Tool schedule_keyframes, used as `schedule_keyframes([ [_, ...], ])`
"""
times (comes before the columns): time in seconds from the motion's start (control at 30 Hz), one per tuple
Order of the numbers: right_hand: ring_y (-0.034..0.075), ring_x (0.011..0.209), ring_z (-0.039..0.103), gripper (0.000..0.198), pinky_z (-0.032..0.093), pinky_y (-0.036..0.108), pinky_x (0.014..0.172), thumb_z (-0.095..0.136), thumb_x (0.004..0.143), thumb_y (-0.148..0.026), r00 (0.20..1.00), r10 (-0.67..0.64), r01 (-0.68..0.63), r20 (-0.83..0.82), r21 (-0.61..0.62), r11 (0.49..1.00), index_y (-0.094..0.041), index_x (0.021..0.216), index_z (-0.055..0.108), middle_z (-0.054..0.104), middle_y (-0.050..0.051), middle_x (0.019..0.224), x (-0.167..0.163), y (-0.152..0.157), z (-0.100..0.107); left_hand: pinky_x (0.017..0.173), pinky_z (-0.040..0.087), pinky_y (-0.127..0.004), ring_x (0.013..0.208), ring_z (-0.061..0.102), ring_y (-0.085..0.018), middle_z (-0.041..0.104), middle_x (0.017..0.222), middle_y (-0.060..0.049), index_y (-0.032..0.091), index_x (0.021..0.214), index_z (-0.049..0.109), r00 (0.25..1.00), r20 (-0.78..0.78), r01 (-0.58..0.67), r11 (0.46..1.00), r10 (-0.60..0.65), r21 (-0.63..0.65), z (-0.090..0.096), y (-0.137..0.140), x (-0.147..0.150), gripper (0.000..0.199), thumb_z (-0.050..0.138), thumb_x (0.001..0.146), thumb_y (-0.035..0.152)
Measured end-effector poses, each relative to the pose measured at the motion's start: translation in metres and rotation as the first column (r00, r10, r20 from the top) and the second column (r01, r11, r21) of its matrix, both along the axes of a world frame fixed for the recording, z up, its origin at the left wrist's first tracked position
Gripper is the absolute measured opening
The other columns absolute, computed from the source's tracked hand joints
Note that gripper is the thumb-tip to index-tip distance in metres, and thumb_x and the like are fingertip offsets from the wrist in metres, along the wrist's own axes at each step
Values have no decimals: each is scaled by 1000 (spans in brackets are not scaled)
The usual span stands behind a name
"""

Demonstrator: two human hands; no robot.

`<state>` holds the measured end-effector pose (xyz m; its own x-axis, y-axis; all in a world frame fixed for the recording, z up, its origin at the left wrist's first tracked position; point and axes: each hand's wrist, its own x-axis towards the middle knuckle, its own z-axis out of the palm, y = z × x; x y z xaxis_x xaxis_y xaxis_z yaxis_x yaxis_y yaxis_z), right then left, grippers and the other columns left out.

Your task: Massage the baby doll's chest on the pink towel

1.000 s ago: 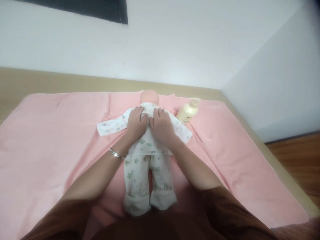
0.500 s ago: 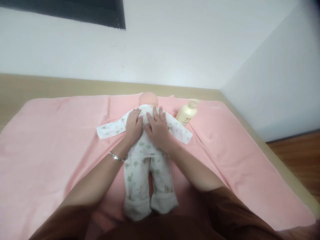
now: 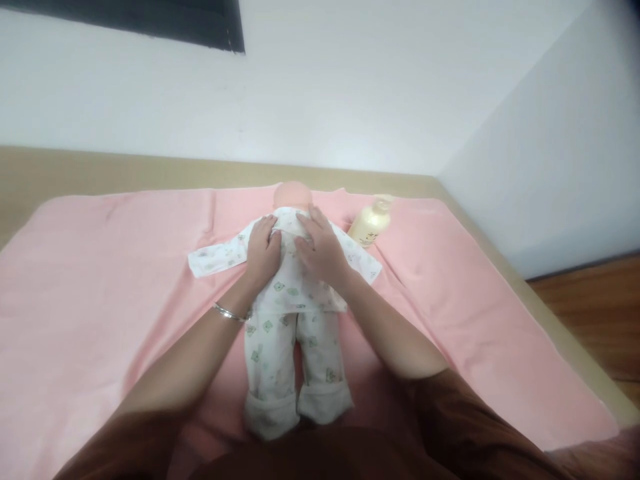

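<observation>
A baby doll lies stretched out on a pink blanket, its head towards the wall and its legs towards me. It wears a white printed long-sleeved top and matching trousers with rolled cuffs; its arms spread sideways. My left hand rests flat on the upper left of the top, fingers pointing to the head. On the upper right, my right hand lies with its fingers stretched and the thumb apart. Neither hand grips anything. The doll's face is not visible.
A pale yellow pump bottle leans or lies on the blanket by the doll's right-hand sleeve. The wooden surface shows as a border around the blanket. White walls rise behind and at the right; a wood floor shows there.
My right hand has shifted slightly outward and up towards the doll's shoulder. My left hand stays nearly in place. The whole view has moved a little.
</observation>
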<state>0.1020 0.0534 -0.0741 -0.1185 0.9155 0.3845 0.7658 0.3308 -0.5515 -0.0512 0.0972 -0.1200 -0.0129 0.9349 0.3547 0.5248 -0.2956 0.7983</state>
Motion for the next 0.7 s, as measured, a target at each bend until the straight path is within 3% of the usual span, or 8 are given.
schedule_keyframes([
  [0.1, 31, 156, 21, 52, 20, 58, 127, 45, 95, -28, 998, -12, 10, 69, 16, 1000, -15, 146, 50, 29, 12, 165, -5, -4, -1, 126, 32, -50, 141, 49, -25, 58, 146, -11, 16, 129, 64, 1000, -5, 1, 1000, -1, 4, 0, 0, 0, 46, 43, 91, 30],
  [0.27, 38, 156, 16, 55, 17, 63, 125, 44, 98, -32, 984, 35, -11, 175, -136, 991, -15, 150, 46, 25, 16, 166, -13, -7, -4, 126, 33, -49, 141, 49, -26, 59, 145, -12, 14, 130, 64, 1000, -7, -2, 1000, 2, -3, 0, 1, 0, 48, 42, 90, 31],
  [0.4, 36, 157, 12, 59, 18, 59, 126, 44, 97, -32, 991, -20, 29, 132, -69, 997, -10, 152, 42, 21, 18, 167, -12, -7, -2, 126, 32, -50, 142, 48, -26, 58, 146, -13, 14, 130, 64, 1000, -8, 8, 1000, -8, -11, -1, 1, -1, 48, 41, 91, 31],
  [0.53, 32, 156, 18, 58, 13, 59, 127, 49, 94, -30, 981, 33, -25, 191, -45, 999, -16, 150, 45, 27, 14, 166, -14, -5, -9, 126, 33, -49, 140, 50, -25, 58, 145, -12, 16, 129, 64, 1000, -9, 15, 1000, -15, 11, -3, 1, -2, 46, 42, 92, 33],
  [0.7, 33, 156, 20, 55, 15, 60, 126, 50, 94, -30, 980, 46, -40, 193, -36, 999, -14, 146, 50, 27, 16, 165, -17, -9, -5, 125, 33, -50, 140, 50, -25, 59, 145, -12, 17, 129, 63, 1000, -4, 14, 1000, -14, 21, -5, 3, -2, 46, 42, 92, 33],
])
